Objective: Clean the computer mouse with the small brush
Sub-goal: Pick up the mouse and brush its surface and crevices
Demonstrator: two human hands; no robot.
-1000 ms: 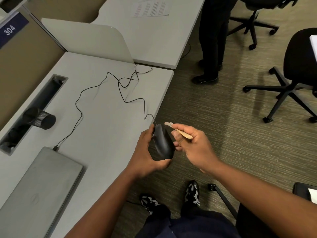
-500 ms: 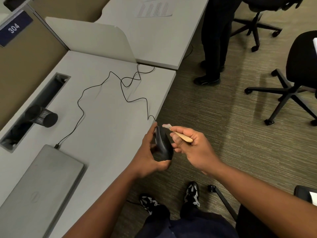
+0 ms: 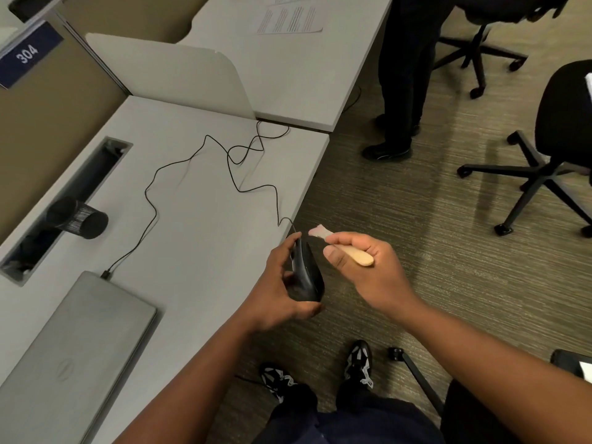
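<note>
Closest to me, the person's left hand (image 3: 278, 283) is curled round a black, smooth plastic computer mouse (image 3: 306, 272), holding it on its side in the air just past the table's edge. The right hand (image 3: 362, 267) pinches a small brush with a pale wooden handle (image 3: 355, 255) between thumb and forefinger, its pinkish bristles just beside the mouse's front end; whether they touch it I cannot tell.

The mouse looks light and rigid, its shell probably a bit slick, so a grip across its flanks seems the sensible hold. The bristles look soft, so they should bend into the seams. A thin black cable (image 3: 192, 158) runs from the mouse in loose loops over the table; it may tug if the mouse is turned far.

On the flat grey table (image 3: 198, 238) lies a closed silver laptop (image 3: 73, 341), with the cable's plug at its far edge. Beyond it a black mesh cup (image 3: 78, 219) lies on its side at a recessed cable trough (image 3: 67, 200). Farther off stand a pale divider panel (image 3: 173, 73), a second table with printed sheets (image 3: 290, 20), someone's dark trouser legs (image 3: 403, 75) on greenish carpet (image 3: 416, 203), and black swivel chairs (image 3: 544, 139).
</note>
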